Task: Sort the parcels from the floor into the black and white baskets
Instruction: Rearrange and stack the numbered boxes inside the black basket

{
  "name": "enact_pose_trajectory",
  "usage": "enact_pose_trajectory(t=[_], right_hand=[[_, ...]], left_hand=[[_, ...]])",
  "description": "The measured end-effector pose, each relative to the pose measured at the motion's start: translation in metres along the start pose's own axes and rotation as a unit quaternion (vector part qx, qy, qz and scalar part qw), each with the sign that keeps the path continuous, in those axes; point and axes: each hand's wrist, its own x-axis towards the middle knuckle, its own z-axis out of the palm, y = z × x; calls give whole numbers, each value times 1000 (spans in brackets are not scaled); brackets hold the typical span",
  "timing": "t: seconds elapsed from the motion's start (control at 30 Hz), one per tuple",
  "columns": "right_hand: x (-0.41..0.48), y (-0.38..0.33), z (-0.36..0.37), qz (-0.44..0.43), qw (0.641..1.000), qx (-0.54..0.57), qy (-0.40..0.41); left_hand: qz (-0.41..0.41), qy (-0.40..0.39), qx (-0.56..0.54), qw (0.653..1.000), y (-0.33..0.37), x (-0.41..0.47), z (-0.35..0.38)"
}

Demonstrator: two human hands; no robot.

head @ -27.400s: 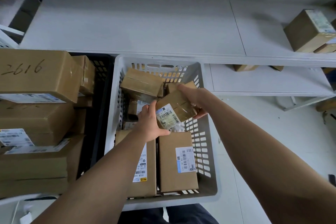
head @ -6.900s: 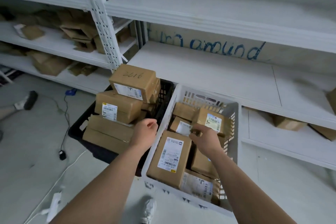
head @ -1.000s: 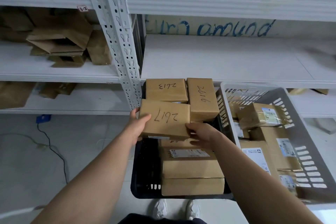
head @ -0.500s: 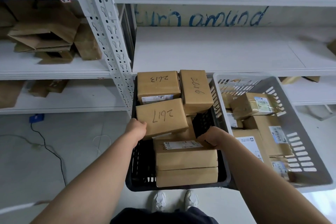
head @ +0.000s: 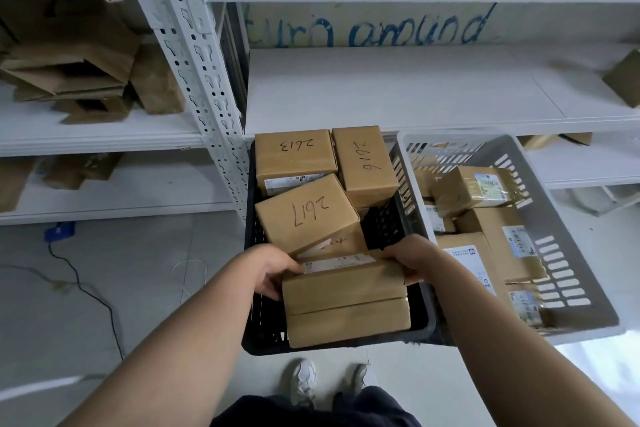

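Note:
The black basket (head: pixel 252 322) stands on the floor before me, piled with brown parcels. Three on top bear handwritten numbers: 2613 (head: pixel 294 156), 2616 (head: pixel 365 166) and 2617 (head: pixel 306 213), the last lying tilted. At the near end sits a long brown parcel (head: pixel 343 286) on another like it. My left hand (head: pixel 268 270) grips its left end and my right hand (head: pixel 410 258) grips its right end. The white basket (head: pixel 568 246) stands to the right, holding several labelled parcels.
White metal shelving fills the background, with an upright post (head: pixel 194 73) just behind the black basket. Flattened cardboard (head: pixel 76 69) lies on the left shelves. A black cable (head: pixel 86 288) runs over the floor at left. My shoes (head: pixel 304 381) are just below the basket.
Both hands have left the 2617 parcel, which now lies tilted on the pile. They dropped toward me and took hold of the ends of the long parcel at the basket's near end.

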Motion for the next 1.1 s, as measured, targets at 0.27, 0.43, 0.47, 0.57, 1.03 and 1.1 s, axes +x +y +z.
enact_pose_trajectory(t=[0.27, 0.43, 0.47, 0.57, 1.03, 1.1], right_hand=[[-5, -4, -1, -75, 989, 130, 9], [-3, 17, 5, -83, 989, 122, 6], [-3, 21, 6, -87, 990, 112, 6], [-3, 31, 6, -89, 992, 85, 15], [20, 46, 36, -106, 992, -12, 61], [25, 45, 38, -103, 992, -16, 65]], left_hand=[[121, 152, -130, 972, -12, -21, -5], [137, 196, -128, 963, -29, -31, 11], [138, 202, -125, 962, -33, -32, 14], [151, 218, -127, 956, -45, -35, 25], [150, 261, 49, 952, -55, -23, 33], [147, 257, 61, 953, -52, -18, 30]])
